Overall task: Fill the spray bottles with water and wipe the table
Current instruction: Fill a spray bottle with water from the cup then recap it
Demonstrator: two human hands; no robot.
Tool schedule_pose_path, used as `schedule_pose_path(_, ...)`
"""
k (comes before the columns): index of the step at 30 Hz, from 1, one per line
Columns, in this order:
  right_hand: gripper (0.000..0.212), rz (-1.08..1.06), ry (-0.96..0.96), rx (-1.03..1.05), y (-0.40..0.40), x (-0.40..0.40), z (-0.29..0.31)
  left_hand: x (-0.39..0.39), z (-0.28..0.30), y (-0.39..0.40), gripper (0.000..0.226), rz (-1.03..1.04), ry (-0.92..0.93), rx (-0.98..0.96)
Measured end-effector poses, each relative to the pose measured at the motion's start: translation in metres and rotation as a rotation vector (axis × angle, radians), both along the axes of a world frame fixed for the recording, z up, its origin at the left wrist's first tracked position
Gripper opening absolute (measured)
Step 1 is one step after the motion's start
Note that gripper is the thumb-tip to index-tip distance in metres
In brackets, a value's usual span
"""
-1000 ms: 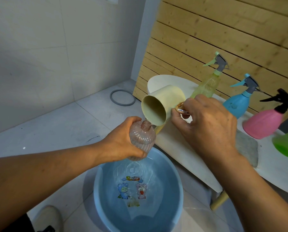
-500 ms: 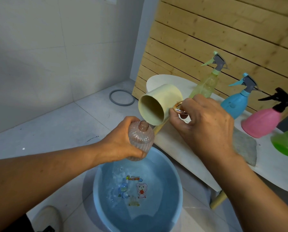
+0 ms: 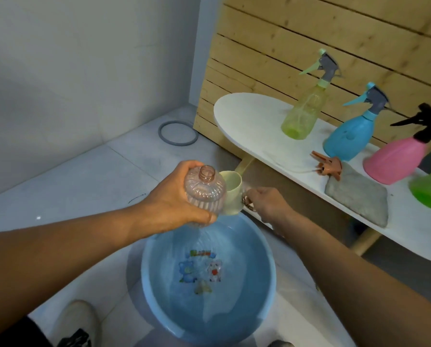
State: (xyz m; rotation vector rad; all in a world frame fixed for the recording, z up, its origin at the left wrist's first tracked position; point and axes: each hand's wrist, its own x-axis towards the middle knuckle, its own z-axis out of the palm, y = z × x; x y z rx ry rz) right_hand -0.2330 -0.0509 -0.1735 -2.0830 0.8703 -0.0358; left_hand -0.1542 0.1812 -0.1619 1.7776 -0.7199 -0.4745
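Head cam: my left hand (image 3: 174,199) has fingers wrapped around the uncapped pink bottle (image 3: 204,194), held above the blue basin (image 3: 269,261). My right hand (image 3: 269,204) grips the cream cup (image 3: 232,194) by its handle, touching the bottle.

In the left hand's (image 3: 174,199) grip, the ribbed bottle (image 3: 204,194) is showing as clear pinkish plastic, glossy and ridged. Touching it on the far side, the cup (image 3: 232,194) held by the right hand (image 3: 267,204) is looking like matt cream plastic with a metallic ring at its handle. Beneath both grips, the basin (image 3: 267,266) is gleaming as smooth blue plastic. Beyond the right hand's grip, the table (image 3: 249,118) is appearing smooth and white, the cloth (image 3: 359,194) rough and grey, the wall panel (image 3: 272,51) bare knotty wood.
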Motion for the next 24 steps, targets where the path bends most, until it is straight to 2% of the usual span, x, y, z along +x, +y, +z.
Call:
schedule_pose_path(4,0.032,0.155,0.225,-0.09,-0.003,0.001,-0.055,-0.005,0.001,-0.004,0.099,0.01,0.006,0.001)
schedule_pose_path(8,0.031,0.302,0.352,-0.347,-0.006,-0.009,-0.102,-0.01,0.001,-0.006,0.103,0.003,0.01,0.021)
schedule_pose_path(13,0.032,0.429,0.401,-0.504,-0.007,-0.019,-0.153,-0.013,-0.004,-0.007,0.106,0.015,0.008,0.07)
schedule_pose_path(18,0.03,0.552,0.451,-0.696,-0.008,-0.022,-0.176,-0.008,-0.007,-0.007,0.106,0.023,0.024,0.076)
schedule_pose_path(24,0.03,0.632,0.541,-0.743,0.001,-0.02,-0.188,0.001,-0.011,-0.004,0.099,0.039,0.036,0.039)
